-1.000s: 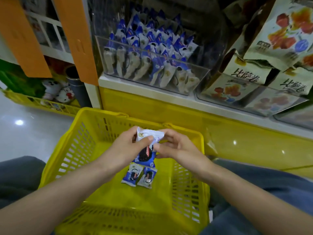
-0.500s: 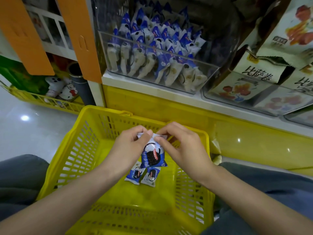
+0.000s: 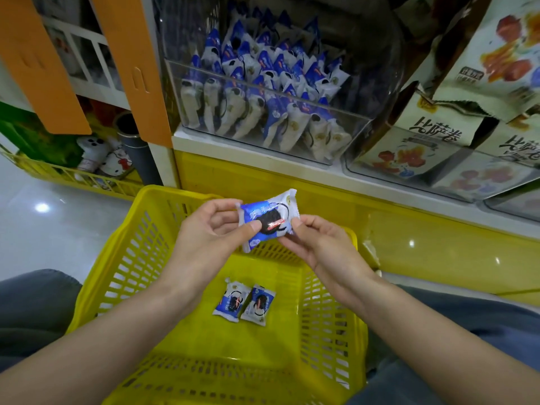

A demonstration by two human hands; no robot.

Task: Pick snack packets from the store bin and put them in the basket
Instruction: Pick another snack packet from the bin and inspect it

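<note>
Pinching one snack packet (image 3: 267, 219) at its side edges, left hand (image 3: 210, 229) and right hand (image 3: 318, 247) both, above the basket (image 3: 140, 258). Likely light, crinkly, slick, biscuit inside crushable; best gripped by sealed edges. Two more packets (image 3: 244, 301) on basket floor; bin (image 3: 263, 89) behind.

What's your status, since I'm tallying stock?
Left hand and right hand pinch one snack packet above basket. Two packets lie in basket. Nothing blocks the drop.

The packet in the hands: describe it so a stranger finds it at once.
Start at the yellow basket. Above its far rim, the left hand and right hand pinch a blue-and-white packet. Its two twins lie in the basket; only this one is held.
</note>
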